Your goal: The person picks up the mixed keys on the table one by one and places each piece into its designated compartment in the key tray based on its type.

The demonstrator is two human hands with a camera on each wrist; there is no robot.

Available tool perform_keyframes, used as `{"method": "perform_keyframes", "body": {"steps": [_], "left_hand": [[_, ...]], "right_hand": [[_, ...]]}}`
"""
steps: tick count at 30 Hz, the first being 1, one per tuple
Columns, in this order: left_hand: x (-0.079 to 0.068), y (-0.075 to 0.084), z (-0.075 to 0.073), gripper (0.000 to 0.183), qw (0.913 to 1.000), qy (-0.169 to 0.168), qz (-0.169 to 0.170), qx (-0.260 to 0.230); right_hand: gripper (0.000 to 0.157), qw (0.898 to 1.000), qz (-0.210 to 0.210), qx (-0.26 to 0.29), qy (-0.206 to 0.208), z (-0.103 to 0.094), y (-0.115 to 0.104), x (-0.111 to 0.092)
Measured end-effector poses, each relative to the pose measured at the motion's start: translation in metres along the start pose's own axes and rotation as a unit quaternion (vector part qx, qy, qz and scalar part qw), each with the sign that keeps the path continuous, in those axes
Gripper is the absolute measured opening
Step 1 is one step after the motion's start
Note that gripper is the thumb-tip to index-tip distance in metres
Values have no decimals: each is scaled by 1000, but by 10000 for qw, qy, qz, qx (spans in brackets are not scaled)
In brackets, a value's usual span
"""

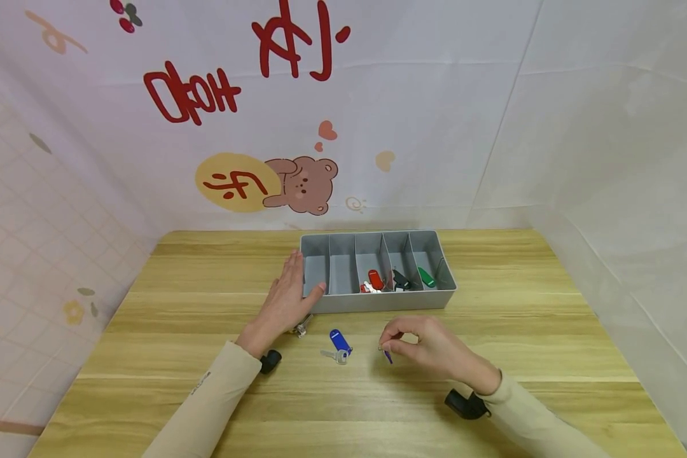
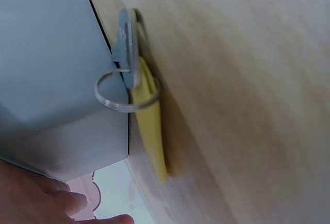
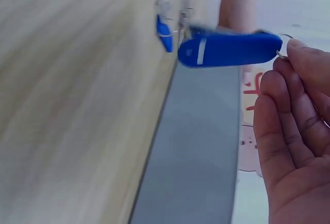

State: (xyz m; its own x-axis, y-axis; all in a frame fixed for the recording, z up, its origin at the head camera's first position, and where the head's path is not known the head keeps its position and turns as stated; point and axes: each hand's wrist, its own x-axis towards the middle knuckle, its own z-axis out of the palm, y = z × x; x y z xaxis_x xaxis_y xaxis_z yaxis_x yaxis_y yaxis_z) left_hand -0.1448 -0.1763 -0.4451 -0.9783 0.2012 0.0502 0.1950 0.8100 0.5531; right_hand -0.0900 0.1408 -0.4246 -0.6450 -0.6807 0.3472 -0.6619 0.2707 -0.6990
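My right hand (image 1: 432, 346) pinches the metal ring of a blue key tag (image 3: 232, 50) between thumb and fingertips, the tag hanging above the table in front of the grey divided box (image 1: 378, 302). Straight-fingered, my left hand (image 1: 283, 299) lies against the box's left end, thumb over its front rim. Another blue key tag (image 1: 339, 340) with a key (image 1: 334, 355) lies on the table between the hands. Beside the box, under my left wrist, is a yellow key tag (image 2: 149, 126) with a ring and key (image 2: 129, 43), mostly hidden in the head view.
Red key tags (image 1: 375, 278) with keys are in the box's middle compartment, dark tags (image 1: 401, 278) in the one to its right, and a green tag (image 1: 426, 277) at the right end. The wooden table (image 1: 343, 420) meets a printed cloth wall (image 1: 435, 127) behind the box.
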Motion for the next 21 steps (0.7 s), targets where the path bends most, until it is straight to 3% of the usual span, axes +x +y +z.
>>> {"method": "perform_keyframes", "body": {"steps": [6,21], "left_hand": [[0,-2,1,94,10000,-2,-9,-5],[0,-1,0,93,10000,15,21,33]], "right_hand": [[12,9991,-99,68,415,-1,-6,15],[13,9915,191,191,1272,-8,-22,52]]}}
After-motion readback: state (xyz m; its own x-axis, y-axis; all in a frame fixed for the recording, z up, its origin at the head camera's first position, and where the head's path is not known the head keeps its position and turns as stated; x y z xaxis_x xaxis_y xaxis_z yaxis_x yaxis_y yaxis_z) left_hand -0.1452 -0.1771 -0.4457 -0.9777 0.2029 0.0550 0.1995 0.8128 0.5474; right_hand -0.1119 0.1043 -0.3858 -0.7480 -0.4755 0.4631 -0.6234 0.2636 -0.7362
